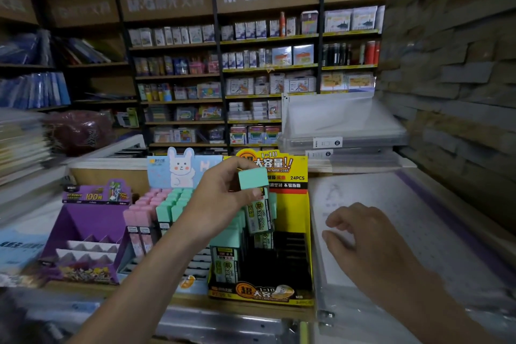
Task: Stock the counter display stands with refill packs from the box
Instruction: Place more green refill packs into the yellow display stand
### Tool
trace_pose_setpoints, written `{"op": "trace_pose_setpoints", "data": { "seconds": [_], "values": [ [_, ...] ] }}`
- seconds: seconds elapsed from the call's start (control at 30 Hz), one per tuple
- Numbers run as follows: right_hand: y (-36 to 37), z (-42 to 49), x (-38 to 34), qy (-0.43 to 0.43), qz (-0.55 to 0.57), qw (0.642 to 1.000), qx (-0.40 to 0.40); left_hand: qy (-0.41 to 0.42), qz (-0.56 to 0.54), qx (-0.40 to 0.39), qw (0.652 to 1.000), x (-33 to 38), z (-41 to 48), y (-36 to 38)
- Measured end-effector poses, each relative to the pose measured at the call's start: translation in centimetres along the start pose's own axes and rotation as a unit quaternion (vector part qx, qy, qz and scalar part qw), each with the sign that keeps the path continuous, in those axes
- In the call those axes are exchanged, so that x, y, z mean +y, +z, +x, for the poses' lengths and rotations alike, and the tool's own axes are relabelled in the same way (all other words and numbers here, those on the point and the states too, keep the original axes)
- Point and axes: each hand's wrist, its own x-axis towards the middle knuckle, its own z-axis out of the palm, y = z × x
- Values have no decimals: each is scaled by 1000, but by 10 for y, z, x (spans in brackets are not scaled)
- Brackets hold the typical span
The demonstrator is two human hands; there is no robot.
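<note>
Currently at the placing step: holding one mint pack [252, 179] in the left grip [223, 195], pinched between thumb and curled fingers, raised just above the yellow stand [293, 212]. Right grip [360, 234] loosely curled, holding nothing, low and off to the right over a white pad [424, 232] beside that stand.

Judging by the slots: filled in the column directly below the left grip, dark and seemingly free down and to the right of it. Calls next for turning the pack upright and lowering it into a free slot just under the grip, without knocking the packs leaning there. Then, probably, reaching for another from the box. No box in view, so cannot tell where.

Counted:
- Three stands on the worktop: yellow under the left grip, bunny stand [181, 167] just left of it, purple stand [92, 220] further left.
- One pack in the grip.
- Roughly four or five packs showing in the yellow stand, overlapping, so not certain.
- Pink and mint rows in the bunny stand, too tightly packed to count.
- No packs made out in the purple tiers.
</note>
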Motion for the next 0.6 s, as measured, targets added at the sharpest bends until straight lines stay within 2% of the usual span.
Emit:
{"op": "trace_pose_setpoints", "data": {
  "seconds": [0.33,0.6],
  "values": [
    [7,-6,3,0,-40,999,-12,9,122,-36,992,-4,-3,-1],
    [8,-8,4,4,-34,999,-1,24,242,-47,969,3,-7,0]
  ]
}}
